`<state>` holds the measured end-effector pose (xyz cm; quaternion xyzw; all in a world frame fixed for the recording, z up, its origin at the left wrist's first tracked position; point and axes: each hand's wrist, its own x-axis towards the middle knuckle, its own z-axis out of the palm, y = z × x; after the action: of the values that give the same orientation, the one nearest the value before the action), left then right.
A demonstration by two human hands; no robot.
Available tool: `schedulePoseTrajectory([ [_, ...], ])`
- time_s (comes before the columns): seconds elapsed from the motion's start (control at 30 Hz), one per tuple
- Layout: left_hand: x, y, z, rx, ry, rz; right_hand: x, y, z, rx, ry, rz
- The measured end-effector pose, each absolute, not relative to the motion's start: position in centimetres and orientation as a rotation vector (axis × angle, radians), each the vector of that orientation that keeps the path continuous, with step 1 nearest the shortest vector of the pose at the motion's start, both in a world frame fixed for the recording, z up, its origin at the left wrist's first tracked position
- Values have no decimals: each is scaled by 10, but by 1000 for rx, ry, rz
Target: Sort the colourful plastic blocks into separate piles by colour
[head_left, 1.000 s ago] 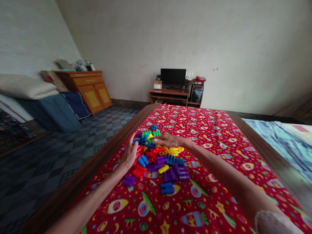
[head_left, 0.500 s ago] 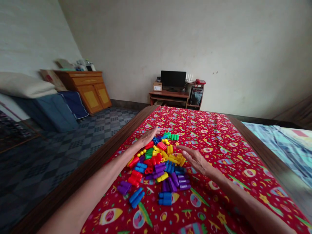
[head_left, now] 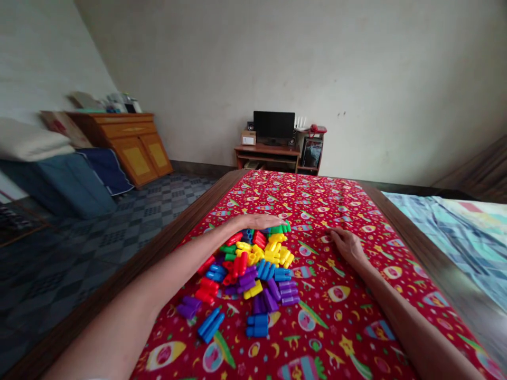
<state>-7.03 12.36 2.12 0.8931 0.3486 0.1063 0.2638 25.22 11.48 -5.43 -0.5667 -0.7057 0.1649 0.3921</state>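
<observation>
A loose pile of plastic building blocks lies on the red patterned tablecloth (head_left: 317, 211). Along the pile's far edge my left hand (head_left: 259, 220) stretches out flat, its fingertips by the green blocks (head_left: 282, 228); it grips nothing I can see. Yellow blocks (head_left: 273, 254) sit mid-pile, with red blocks (head_left: 240, 264) to their left. Nearer me are purple blocks (head_left: 271, 296), a blue block (head_left: 257, 325) and another blue block (head_left: 211, 324). To the right of the pile, my right hand (head_left: 348, 245) rests on the cloth, holding nothing, fingers loosely bent and apart from the blocks.
Dark wooden table edges (head_left: 190, 216) run beside the cloth. Beyond the table stands a desk (head_left: 267, 152) with a black monitor (head_left: 274, 126). At left are a wooden cabinet (head_left: 130, 148) and a tiled floor (head_left: 158, 198); at right, a bed with a checked sheet (head_left: 435, 227).
My left hand has moved right along the pile's far edge to the green blocks. My right hand has drawn away to the right. The view has shifted slightly.
</observation>
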Motion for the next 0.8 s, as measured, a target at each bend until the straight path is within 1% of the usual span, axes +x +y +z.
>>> schedulePoseTrajectory([
  [0.13,-51,65,26,2527,623,66,251,112,-53,-1440,-1808,428],
  [0.17,-54,47,30,2583,559,47,251,112,-53,-1438,-1817,414],
  [0.23,-70,13,37,2643,613,126,250,112,-53,-1420,-1845,377],
  [0.3,-100,-14,36,2623,860,294,250,111,-53,-1395,-1866,349],
  [0.37,-137,-34,22,2461,1332,627,250,112,-53,-1388,-1871,338],
  [0.43,-169,-47,-2,2126,1801,930,249,112,-53,-1406,-1875,339],
  [0.5,-185,-56,-28,1832,2046,992,249,112,-51,-1427,-1873,344],
  [0.57,-179,-61,-46,1833,2000,941,249,112,-50,-1447,-1858,342],
  [0.63,-153,-61,-53,1892,1914,948,248,111,-48,-1464,-1841,336],
  [0.7,-117,-57,-50,1967,1821,964,247,110,-46,-1472,-1838,334],
  [0.8,-67,-46,-34,2156,1559,937,247,109,-46,-1465,-1850,339],
])
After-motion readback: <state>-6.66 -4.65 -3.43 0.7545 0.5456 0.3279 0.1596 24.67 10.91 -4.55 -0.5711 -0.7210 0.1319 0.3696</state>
